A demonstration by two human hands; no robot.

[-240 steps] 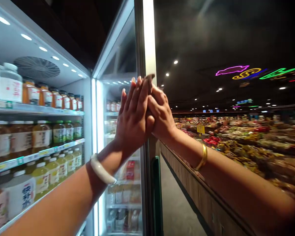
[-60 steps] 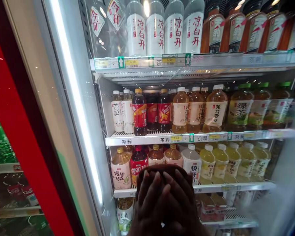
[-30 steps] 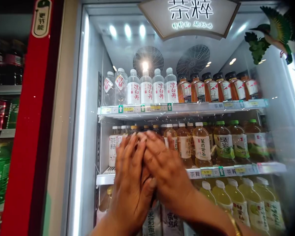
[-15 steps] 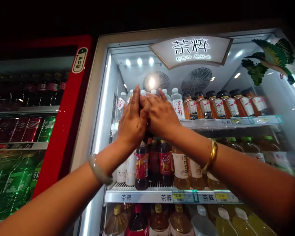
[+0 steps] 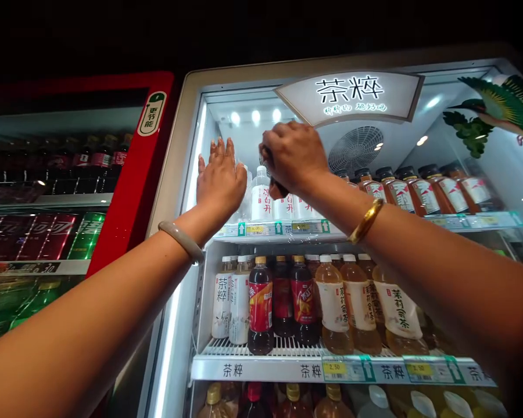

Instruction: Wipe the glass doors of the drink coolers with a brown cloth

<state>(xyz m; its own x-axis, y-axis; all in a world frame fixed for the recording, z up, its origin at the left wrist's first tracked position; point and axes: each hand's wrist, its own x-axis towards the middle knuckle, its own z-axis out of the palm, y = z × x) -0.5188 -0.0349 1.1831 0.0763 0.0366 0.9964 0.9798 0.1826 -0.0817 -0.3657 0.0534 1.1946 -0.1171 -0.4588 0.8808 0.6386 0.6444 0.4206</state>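
Reaching up at the lit drinks cooler [image 5: 181, 191], the left hand [image 5: 219, 180] lay open and flat, fingers spread, against the top-shelf white bottles [image 5: 262, 194], while just right of it the right hand [image 5: 293, 154] was curled shut around a small dark object [image 5: 277, 188] held above those bottles.

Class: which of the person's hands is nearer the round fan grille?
Right. The right hand is just left of the fan grille; the left hand is farther left.
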